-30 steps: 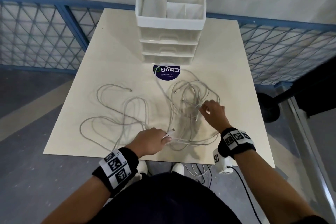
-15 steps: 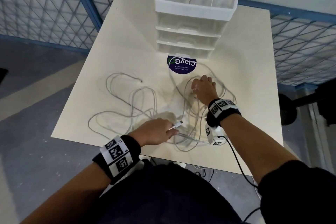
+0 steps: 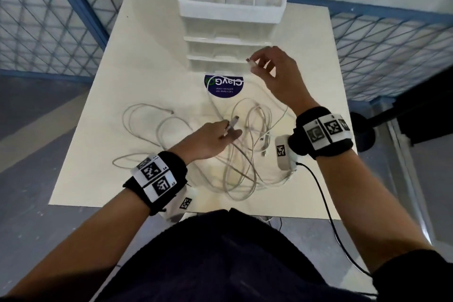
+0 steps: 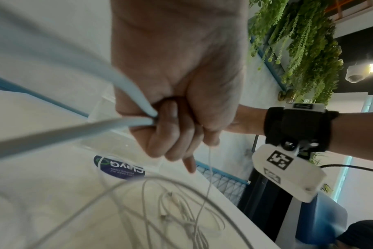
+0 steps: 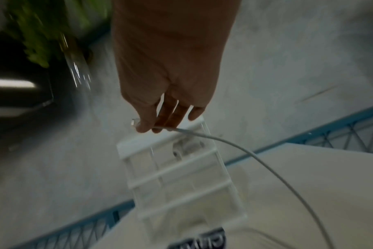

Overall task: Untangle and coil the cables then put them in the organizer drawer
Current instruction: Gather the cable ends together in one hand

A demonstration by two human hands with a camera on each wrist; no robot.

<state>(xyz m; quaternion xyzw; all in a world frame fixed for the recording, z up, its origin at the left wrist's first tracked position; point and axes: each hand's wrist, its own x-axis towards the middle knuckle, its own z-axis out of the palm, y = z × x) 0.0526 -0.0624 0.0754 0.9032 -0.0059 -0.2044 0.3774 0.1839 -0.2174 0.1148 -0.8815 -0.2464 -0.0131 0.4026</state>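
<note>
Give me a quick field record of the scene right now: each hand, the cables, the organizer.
left hand: grips a cable just behind its plug, low over the table
right hand: pinches another cable plug, raised in front of the drawers
cable tangle: white, uncoiled, loops still crossing on the table
drawer organizer: at the far edge, all drawers closed
round sticker: before the organizer

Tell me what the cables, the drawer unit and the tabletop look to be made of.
Cables: thin white rubbery or plastic sheath, matte; they bend in loose loops. The connector pinched in the right hand looks hard white plastic with a metal tip.
Drawer unit: white plastic frame with translucent drawer fronts, faintly glossy.
Tabletop: smooth cream board, probably laminate; a soft sheen, no grain visible.
</note>
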